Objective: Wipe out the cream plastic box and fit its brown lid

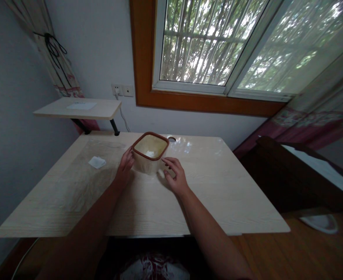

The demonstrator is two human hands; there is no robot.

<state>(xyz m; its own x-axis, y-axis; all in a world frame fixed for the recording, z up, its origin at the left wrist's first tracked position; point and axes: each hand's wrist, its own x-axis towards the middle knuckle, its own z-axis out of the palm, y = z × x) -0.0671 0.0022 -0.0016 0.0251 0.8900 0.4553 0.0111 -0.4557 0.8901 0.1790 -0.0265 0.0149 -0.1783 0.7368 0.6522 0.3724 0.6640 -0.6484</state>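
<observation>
Your left hand (126,161) pinched the square cream bin (146,165) near its brown rim, probably steadying it toward the desk's (218,194) back. Your right hand (177,178) was loosely open at its other side, contact unclear. Beyond, the raised shelf (50,109) held paper (81,105) with unreadable marks.
</observation>
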